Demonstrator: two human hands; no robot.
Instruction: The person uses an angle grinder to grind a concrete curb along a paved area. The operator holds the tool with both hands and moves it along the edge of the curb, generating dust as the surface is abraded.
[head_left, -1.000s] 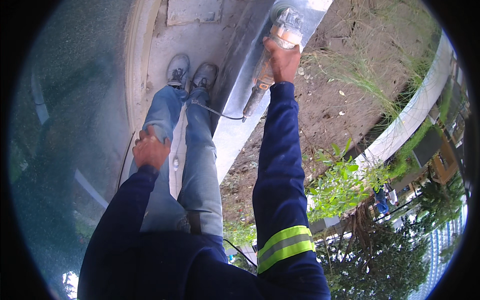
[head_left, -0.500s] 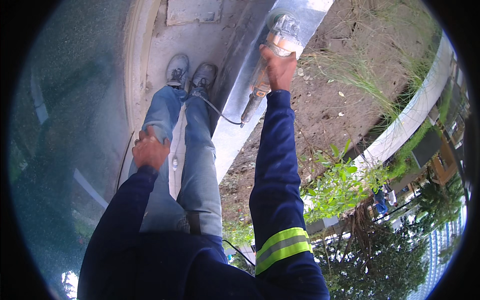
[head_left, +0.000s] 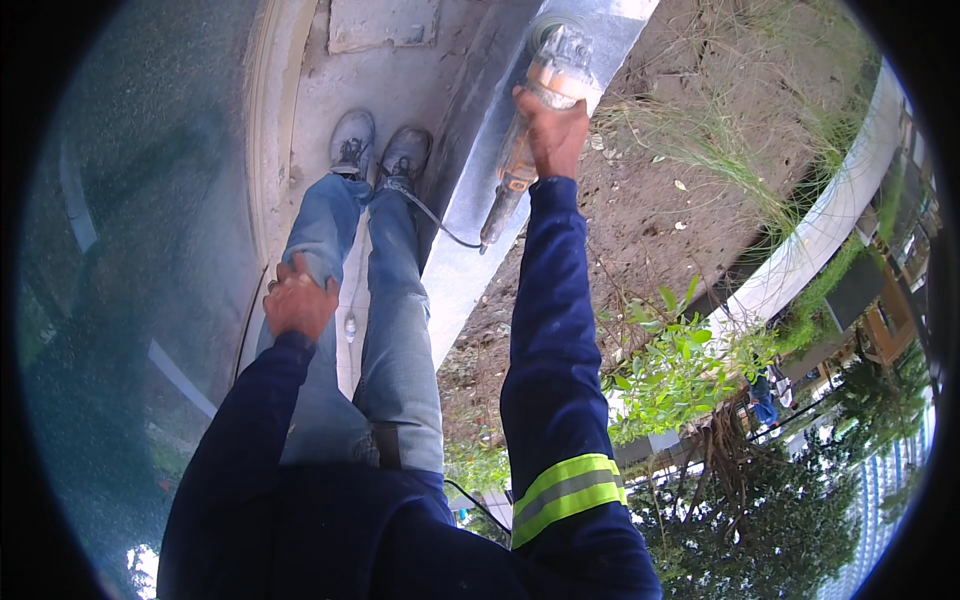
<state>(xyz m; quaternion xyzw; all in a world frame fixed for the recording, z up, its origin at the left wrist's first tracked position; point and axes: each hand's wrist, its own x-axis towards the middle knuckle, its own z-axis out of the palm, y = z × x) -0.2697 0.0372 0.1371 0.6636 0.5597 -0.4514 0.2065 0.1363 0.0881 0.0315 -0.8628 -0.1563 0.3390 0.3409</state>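
My right hand (head_left: 553, 128) is stretched forward and grips the body of an angle grinder (head_left: 540, 95). The grinder's grey head rests against a long metal beam (head_left: 480, 215) that runs away from me. Its orange rear end and black cable (head_left: 432, 220) trail back toward my shoes. My left hand (head_left: 298, 302) rests on my left knee over blue jeans, fingers curled, holding nothing I can see. Both sleeves are dark blue; the right one has a yellow reflective band.
My grey shoes (head_left: 378, 145) stand on a pale concrete strip (head_left: 330, 90) beside a curved kerb. Bare soil with grass tufts (head_left: 680, 150) lies right of the beam. A leafy bush (head_left: 680, 370), trees and a white curved wall (head_left: 820, 240) are further right.
My right hand has pushed the grinder slightly further along the beam. The left hand stays on the knee.
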